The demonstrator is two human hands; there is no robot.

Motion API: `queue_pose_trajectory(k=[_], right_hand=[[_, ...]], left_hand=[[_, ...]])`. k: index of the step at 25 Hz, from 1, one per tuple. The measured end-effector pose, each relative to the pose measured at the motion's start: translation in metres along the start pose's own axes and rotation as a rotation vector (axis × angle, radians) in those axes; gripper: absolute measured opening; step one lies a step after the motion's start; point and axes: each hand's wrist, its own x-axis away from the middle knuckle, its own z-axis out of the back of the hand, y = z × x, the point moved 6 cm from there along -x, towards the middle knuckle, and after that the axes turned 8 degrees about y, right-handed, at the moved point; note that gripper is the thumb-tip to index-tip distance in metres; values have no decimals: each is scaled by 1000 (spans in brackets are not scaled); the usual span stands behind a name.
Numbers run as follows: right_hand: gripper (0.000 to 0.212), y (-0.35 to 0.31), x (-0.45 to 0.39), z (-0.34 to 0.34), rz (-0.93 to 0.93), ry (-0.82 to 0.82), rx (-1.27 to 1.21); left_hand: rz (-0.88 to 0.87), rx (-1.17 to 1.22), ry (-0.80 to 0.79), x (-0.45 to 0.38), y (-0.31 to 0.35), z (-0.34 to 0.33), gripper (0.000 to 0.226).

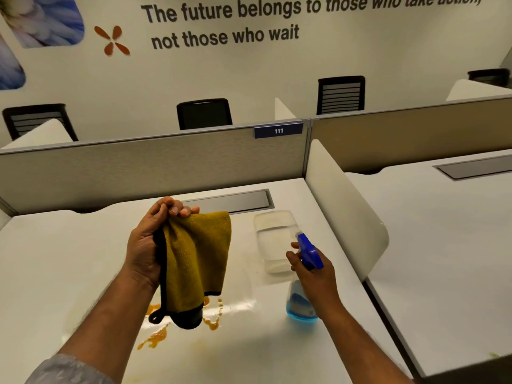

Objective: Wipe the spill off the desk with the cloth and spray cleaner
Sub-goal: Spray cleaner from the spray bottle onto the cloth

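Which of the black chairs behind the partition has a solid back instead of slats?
The middle chair, left of the 111 sign; its neighbours show horizontal slats.

There is one view only, from a wide-angle camera on the person's head, so no part of the scene is shared with a second view. It looks forward and steeply down onto the desk, close enough that both forearms enter from the bottom edge. The left hand sits left of centre and the right hand right of centre. Beyond the hands the view reaches the partition, chairs and lettered wall, with straight lines bowed near the edges.
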Motion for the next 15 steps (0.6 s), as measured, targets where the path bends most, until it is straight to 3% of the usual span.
queue_pose_trajectory(k=[5,7,12,15], right_hand=[[27,24,5,12,37,35,43],[37,25,6,15,47,30,50],[100,25,10,39,95,-57,36],[89,31,18,53,75,-108,49]], left_hand=[[-9,-55,32,16,-5,14,34],[-4,-67,58,22,-4,19,34],[7,-17,101,44,-1,21,31],[22,-10,114,52,3,22,30]])
